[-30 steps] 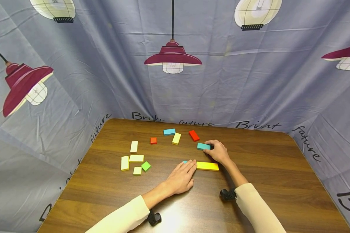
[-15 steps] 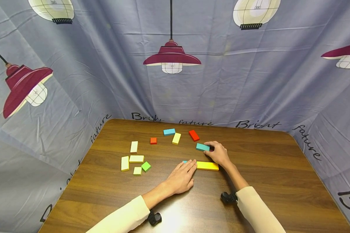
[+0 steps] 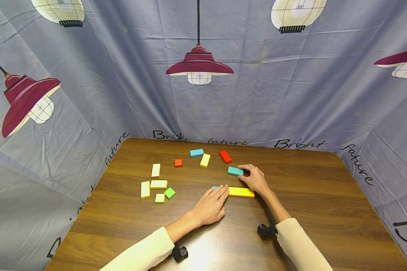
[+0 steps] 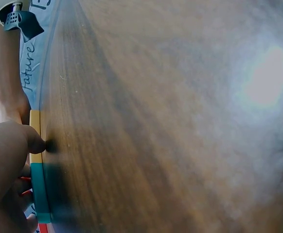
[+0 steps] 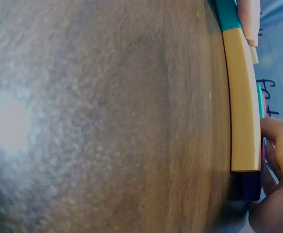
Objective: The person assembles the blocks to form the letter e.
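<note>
My left hand [image 3: 210, 207] lies over a blue-green block [image 4: 40, 191], fingers stretched and hiding most of it in the head view. A long yellow block [image 3: 241, 192] continues in line from its right end. Farther back, my right hand [image 3: 254, 178] pinches a purple block [image 3: 246, 173], mostly hidden by the fingers. Its fingertips also reach past the right end of a teal block [image 3: 235, 171], which lines up with the purple one. In the right wrist view, the right hand [image 5: 277, 179] sits just behind the yellow block [image 5: 243, 107].
Behind lie a red block [image 3: 225, 157], a blue block [image 3: 196, 153], a pale yellow block [image 3: 205, 160] and a small red block [image 3: 178, 163]. To the left are several cream blocks [image 3: 158, 184] and a green block [image 3: 169, 193]. A printed curtain [image 3: 203, 109] surrounds the wooden table [image 3: 325, 210].
The teal block has shifted slightly left, and more of the purple block shows between the right hand's fingers. The left hand keeps its place.
</note>
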The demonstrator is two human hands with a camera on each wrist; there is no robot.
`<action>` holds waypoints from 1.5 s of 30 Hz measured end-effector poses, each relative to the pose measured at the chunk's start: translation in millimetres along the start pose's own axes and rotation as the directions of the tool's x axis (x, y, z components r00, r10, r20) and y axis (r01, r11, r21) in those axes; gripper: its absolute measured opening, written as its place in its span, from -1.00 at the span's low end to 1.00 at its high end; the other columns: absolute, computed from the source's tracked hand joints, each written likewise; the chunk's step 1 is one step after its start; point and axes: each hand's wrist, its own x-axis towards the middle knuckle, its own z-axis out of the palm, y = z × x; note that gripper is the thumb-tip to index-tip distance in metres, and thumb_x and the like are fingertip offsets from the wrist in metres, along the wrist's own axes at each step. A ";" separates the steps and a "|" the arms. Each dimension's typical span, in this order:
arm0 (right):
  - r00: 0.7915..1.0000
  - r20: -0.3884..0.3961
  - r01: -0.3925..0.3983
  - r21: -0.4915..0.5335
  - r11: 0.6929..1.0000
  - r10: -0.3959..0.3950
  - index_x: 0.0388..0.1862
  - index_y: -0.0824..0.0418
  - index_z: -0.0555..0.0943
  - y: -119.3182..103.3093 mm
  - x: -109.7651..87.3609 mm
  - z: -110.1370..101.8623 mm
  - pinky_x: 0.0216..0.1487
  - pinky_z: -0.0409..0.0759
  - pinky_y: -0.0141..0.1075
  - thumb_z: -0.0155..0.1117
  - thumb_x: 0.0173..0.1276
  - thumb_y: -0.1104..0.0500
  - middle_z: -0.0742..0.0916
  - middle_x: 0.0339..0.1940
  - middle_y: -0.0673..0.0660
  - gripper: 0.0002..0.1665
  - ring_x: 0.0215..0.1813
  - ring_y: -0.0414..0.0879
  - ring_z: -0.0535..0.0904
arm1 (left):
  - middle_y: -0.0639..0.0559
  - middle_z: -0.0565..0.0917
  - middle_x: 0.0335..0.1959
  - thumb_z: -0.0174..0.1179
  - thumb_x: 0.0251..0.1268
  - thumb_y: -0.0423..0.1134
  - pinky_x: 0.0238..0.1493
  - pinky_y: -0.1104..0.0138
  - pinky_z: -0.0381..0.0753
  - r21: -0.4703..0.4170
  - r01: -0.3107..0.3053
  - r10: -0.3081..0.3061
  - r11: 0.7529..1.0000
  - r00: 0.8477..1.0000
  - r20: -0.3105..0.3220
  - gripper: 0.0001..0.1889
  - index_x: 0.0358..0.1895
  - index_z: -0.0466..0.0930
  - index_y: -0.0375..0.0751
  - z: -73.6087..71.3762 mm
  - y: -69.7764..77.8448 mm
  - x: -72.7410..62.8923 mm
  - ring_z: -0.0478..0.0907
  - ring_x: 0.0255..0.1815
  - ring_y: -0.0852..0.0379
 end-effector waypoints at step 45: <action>0.999 -0.004 -0.032 0.013 0.999 0.032 0.18 0.25 0.64 1.0 -0.8 1.9 0.19 0.26 0.21 0.44 0.27 0.24 0.63 0.18 0.34 -0.52 0.13 0.24 0.53 | -0.05 0.17 0.56 0.00 0.52 -0.05 0.49 0.15 0.04 -0.005 0.005 -0.005 1.000 1.000 0.014 -0.38 0.52 0.22 -0.24 -1.5 0.3 -0.1 0.06 0.56 0.07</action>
